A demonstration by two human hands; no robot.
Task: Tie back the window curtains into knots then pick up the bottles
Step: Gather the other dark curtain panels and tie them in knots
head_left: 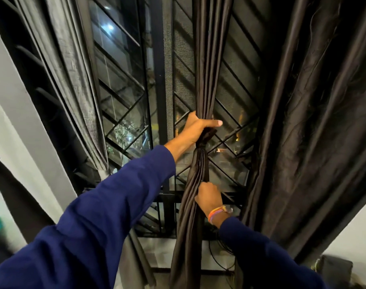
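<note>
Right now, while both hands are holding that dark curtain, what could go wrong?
1. The knot looks unfinished: if the left hand lets go of the gathered middle curtain, it could slip loose.
2. The right hand pulling the tail downward may strain the fabric or whatever holds it up, which is out of view.
</note>
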